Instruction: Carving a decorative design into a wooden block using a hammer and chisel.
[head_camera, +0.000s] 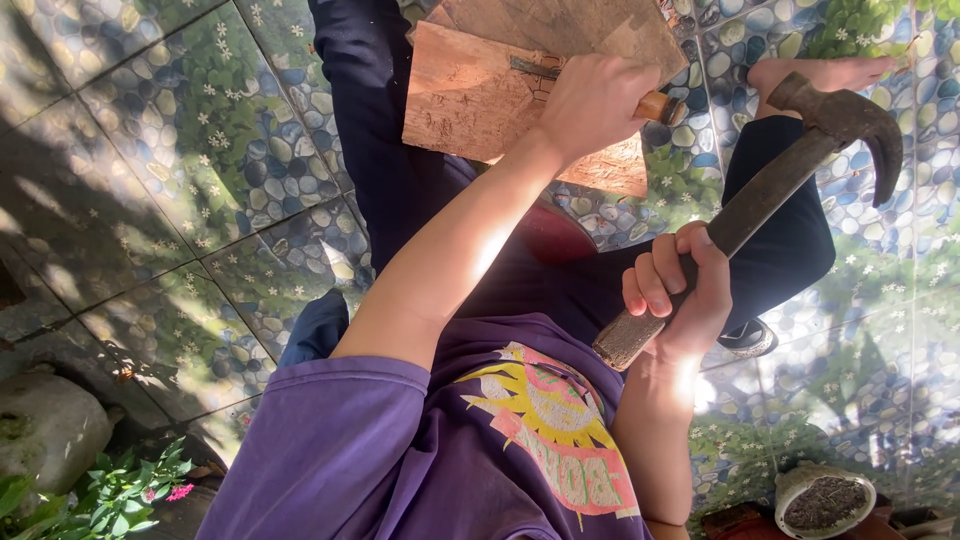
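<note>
My left hand (592, 102) is closed around a chisel whose wooden handle end (661, 107) sticks out of the fist, while its metal blade (532, 68) lies against a rough wooden board (470, 95). The board rests on my left leg in dark trousers (375, 120). My right hand (683, 288) grips the worn handle of a rusty claw hammer, held raised to the right of the board. The hammer's head (845, 118) is up at the right, apart from the chisel.
I sit on a tiled floor (180, 180) with a pebble-and-flower pattern. My bare foot (820, 70) is at top right. A grey stone (45, 430) and a small flowering plant (120, 495) sit bottom left. A pot of soil (825, 502) stands bottom right.
</note>
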